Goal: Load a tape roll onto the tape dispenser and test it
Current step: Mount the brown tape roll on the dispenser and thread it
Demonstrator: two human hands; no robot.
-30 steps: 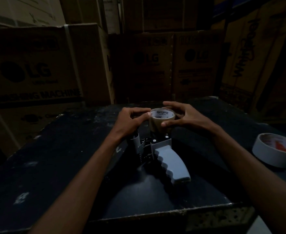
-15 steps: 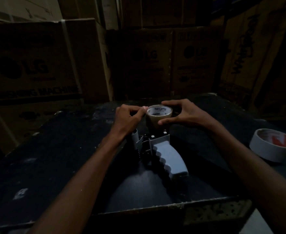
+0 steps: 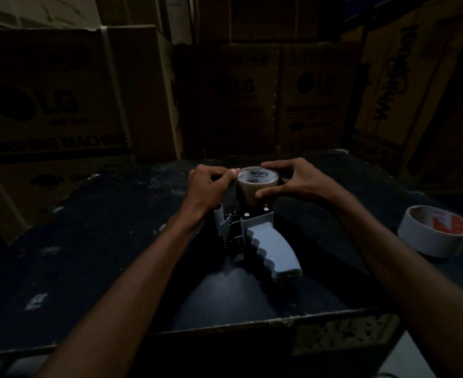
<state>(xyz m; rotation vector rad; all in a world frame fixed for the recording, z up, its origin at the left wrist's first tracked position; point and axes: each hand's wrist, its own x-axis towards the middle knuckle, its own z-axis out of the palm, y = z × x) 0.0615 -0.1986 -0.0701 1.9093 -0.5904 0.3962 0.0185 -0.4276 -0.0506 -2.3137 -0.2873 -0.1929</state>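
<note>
Gripping tape roll (image 3: 257, 186) w/ both hands.

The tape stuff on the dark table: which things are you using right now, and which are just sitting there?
In use:
- brown tape roll, held by left hand and right hand
- tape dispenser with grey handle, under the roll

Just lying about:
- white tape roll, alone at the right of the table
- cardboard boxes behind

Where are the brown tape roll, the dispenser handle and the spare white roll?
brown tape roll (image 3: 253, 191), head view, its outer side wall.
dispenser handle (image 3: 275, 251), head view, middle of the grey grip.
spare white roll (image 3: 427, 240), head view, its outer wall.
</note>
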